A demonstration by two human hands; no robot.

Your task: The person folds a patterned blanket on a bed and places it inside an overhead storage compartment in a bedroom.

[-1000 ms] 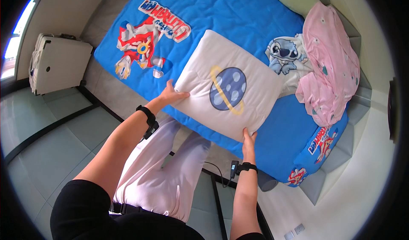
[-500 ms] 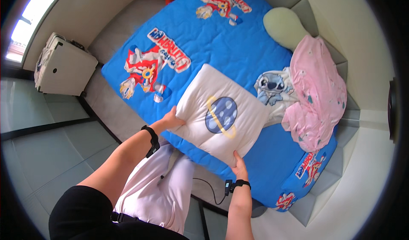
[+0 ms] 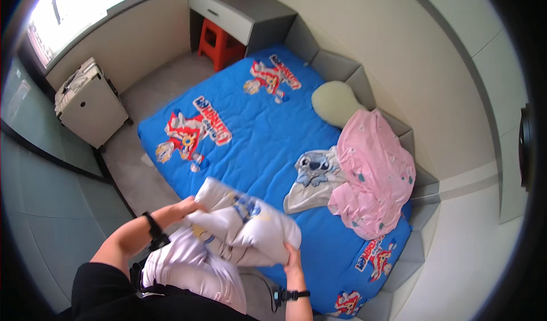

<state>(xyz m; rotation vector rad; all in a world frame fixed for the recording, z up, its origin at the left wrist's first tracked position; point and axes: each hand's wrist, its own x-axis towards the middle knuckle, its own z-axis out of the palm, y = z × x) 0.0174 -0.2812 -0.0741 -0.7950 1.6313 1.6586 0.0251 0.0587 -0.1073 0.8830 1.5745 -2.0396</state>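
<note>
Between my two hands hangs a folded white quilt (image 3: 250,235), soft and padded, with blue and yellow prints. It sags and creases in the middle, in front of my legs and over the bed's near edge. My left hand (image 3: 188,207) grips its left edge. At its right edge my right hand (image 3: 293,257) is closed on a corner; part of the fingers is hidden by the fabric. Beneath and beyond lies a bed with a blue sheet (image 3: 250,133) printed with red and silver cartoon figures.
On the bed's right side lie a pink cloth (image 3: 376,173), a white cloth (image 3: 310,190) with a blue cartoon animal and a pale green pillow (image 3: 336,104). Grey padded panels (image 3: 339,64) border the bed. A white suitcase (image 3: 94,110), a red stool (image 3: 216,44) and a desk (image 3: 256,16) stand farther off.
The quilt has come nearer my body and down from over the bed. It was held out flat with a planet print showing; now it is bent and creased. Both hands keep their hold.
</note>
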